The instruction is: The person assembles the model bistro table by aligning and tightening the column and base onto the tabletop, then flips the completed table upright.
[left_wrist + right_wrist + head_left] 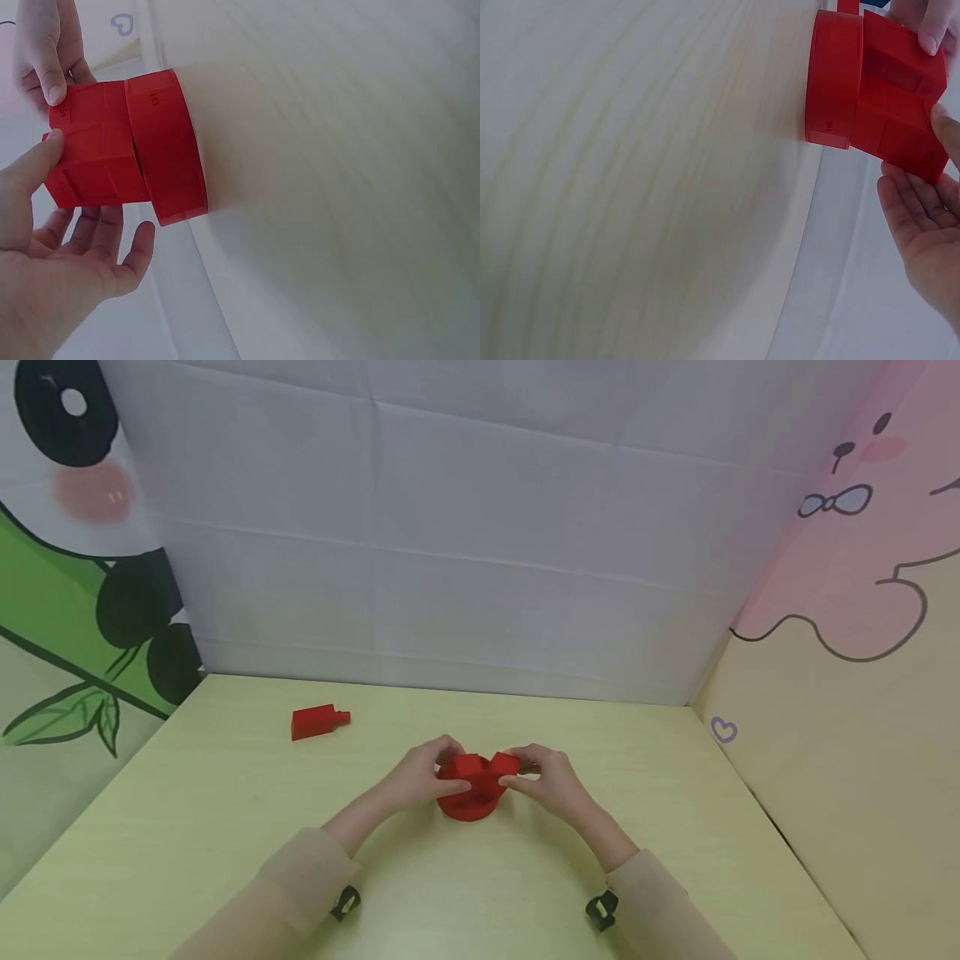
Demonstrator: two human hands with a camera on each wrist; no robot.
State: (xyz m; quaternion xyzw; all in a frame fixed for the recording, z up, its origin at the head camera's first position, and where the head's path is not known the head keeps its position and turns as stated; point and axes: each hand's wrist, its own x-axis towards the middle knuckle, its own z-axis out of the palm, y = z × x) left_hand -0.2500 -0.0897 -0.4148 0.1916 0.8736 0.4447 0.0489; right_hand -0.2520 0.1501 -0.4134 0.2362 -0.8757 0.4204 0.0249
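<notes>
A round red base (467,811) stands on the table between both hands, with two red blocks upright on its top. My left hand (422,772) holds the left block (97,169), thumb on its near face and fingers behind. On the other side, my right hand (551,781) pinches the right block (901,135) near its upper end between thumb and fingers. Both blocks sit side by side, their lower ends at the base. Small markings are printed on the base wall (161,142) and blocks.
Toward the back left lies another red block (315,722) with a narrow tab at one end. A white cloth wall (450,568) closes off the back of the pale wooden table (225,827). Printed cartoon panels rise along the left and right sides.
</notes>
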